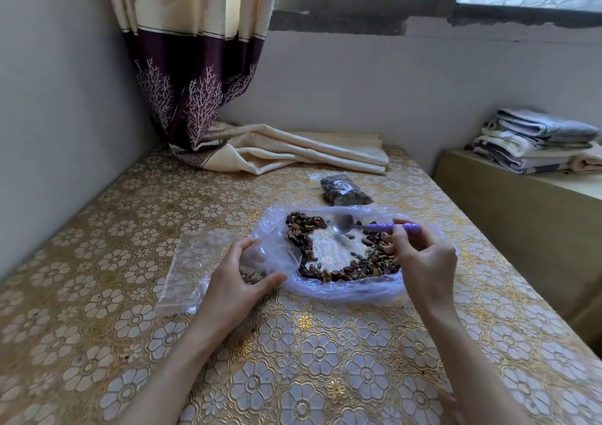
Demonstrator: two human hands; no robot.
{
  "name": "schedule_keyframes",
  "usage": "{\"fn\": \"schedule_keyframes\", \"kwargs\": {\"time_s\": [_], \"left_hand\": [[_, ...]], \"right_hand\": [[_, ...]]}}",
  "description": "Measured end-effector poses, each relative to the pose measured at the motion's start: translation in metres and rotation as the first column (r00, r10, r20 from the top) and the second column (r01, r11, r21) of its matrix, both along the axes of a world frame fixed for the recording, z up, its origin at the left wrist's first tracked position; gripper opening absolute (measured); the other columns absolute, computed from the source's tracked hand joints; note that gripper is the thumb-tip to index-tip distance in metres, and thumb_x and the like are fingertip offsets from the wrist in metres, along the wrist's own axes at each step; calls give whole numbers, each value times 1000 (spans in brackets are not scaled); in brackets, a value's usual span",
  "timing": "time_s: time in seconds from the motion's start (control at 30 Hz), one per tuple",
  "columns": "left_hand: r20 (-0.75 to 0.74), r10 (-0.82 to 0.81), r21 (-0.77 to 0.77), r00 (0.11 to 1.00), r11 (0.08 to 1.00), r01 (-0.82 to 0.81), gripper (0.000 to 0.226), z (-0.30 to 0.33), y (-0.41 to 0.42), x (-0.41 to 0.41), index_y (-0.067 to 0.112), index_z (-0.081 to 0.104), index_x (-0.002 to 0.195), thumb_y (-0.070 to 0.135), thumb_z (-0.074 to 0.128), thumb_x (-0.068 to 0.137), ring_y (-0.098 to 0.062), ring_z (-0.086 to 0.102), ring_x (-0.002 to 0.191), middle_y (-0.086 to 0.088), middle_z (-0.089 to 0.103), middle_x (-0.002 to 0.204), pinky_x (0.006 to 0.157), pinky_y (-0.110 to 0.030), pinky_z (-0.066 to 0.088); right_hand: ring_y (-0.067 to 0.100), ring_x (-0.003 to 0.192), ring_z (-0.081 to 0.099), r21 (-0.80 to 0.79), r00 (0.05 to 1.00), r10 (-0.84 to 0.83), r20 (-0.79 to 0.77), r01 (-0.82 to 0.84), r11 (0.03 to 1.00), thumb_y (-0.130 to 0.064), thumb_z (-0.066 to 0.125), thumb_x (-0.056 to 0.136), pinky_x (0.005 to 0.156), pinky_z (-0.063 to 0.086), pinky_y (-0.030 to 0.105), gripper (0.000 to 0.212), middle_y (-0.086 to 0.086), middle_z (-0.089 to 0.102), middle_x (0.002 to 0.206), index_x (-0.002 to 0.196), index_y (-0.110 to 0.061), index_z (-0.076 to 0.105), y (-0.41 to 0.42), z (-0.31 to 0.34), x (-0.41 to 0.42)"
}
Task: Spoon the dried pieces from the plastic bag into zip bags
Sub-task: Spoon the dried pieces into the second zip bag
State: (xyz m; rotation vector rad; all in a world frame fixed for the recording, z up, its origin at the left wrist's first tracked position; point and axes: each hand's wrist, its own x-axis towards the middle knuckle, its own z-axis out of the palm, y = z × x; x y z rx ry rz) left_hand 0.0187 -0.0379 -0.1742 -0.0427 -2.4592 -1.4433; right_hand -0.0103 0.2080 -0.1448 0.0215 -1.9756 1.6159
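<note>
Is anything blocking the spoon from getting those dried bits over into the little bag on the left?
Nothing visible does. The purple-handled metal spoon hovers over the dried pieces in the clear plastic bag; the left hand holds the small zip bag beside it.

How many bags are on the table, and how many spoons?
Zip bags: 2, one filled at the back, one held in the left hand
Big plastic bag: 1
Spoon: 1, in the right hand
Total: 4
</note>
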Motion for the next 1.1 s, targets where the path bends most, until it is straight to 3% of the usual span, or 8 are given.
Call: {"fn": "schedule_keyframes", "kwargs": {"time_s": [0.1, 0.2, 0.3, 0.43, 0.63, 0.87, 1.1], "left_hand": [[1, -1, 5, 1000, 1000, 1, 73, 0, -1, -1, 41, 39, 117, 61, 68, 52, 7, 53, 91, 26, 50, 100, 68, -8, 37], [3, -6, 12, 1000, 1000, 6, 77, -1, -1, -1, 41, 39, 117, 66, 66, 50, 3, 53, 94, 26, 49, 102, 70, -12, 39], [3, -4, 7, 1000, 1000, 4, 77, -2, -1, -2, 42, 39, 117, 68, 65, 50, 3, 53, 95, 21, 53, 104, 70, -12, 39], [5, -5, -8, 1000, 1000, 5, 76, -3, -2, -2, 42, 39, 117, 70, 64, 51, 2, 55, 93, 15, 57, 105, 69, -12, 38], [6, -12, -18, 1000, 1000, 12, 81, -4, -2, -3, 39, 40, 122, 71, 63, 51, 0, 56, 91, 16, 56, 104, 69, -15, 41], [9, -6, -29, 1000, 1000, 6, 76, -3, -2, -2, 41, 39, 119, 68, 63, 53, 6, 54, 89, 19, 56, 101, 65, -8, 36], [23, -4, -36, 1000, 999, 5, 76, -3, -2, -2, 43, 38, 118, 68, 64, 51, 10, 52, 89, 22, 54, 102, 66, -7, 35]], "right_hand": [[2, 59, 61, 134, 999, -42, -1, 42, 990, -11, 60, 88, 55, 48, 17, 11, -8, 64, 66, 91, -16, 70, -8, -3, -8], [17, 66, 67, 149, 999, 29, 32, -34, 988, -10, 60, 89, 61, 54, 29, 23, -2, 67, 69, 82, -31, 65, -17, -3, -10], [17, 64, 68, 150, 993, 96, 63, -105, 983, -7, 60, 88, 57, 54, 26, 30, -3, 67, 68, 81, -36, 60, -24, -2, -9], [10, 56, 65, -23, 963, 220, 158, -219, 975, -3, 57, 89, 47, 48, 19, 18, -4, 68, 66, 86, -19, 66, -30, -3, -10], [10, 59, 67, -202, 917, 328, 229, -285, 937, -1, 57, 89, 49, 51, 19, 22, 3, 70, 66, 84, -21, 64, -35, -4, -10], [12, 58, 67, -356, 931, 277, 236, -182, 916, -3, 55, 91, 50, 52, 18, 9, 7, 69, 65, 92, -4, 65, -27, -2, -9], [11, 55, 63, -393, 949, 244, 201, -150, 907, -2, 54, 90, 48, 48, 16, 11, 5, 68, 62, 88, -3, 65, -15, 1, -2]]}}
